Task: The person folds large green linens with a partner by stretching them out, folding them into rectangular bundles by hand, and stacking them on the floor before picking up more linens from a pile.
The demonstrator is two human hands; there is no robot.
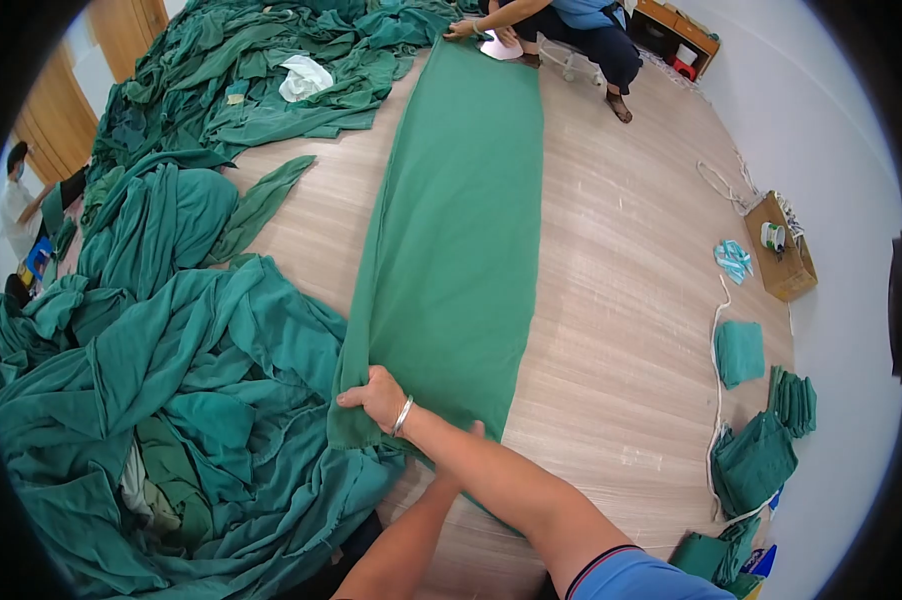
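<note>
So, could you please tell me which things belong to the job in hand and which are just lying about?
In the job:
long green cloth, stretched out
right hand, gripping its near end
left hand, mostly hidden
co-worker's hand at the far end

Apparently just lying about:
heaped green cloth
white bundle
cardboard box
folded teal cloth

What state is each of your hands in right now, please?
Left hand: cannot be told; the right forearm hides most of it.
Right hand: closed, holding the edge of the long green cloth.
</note>
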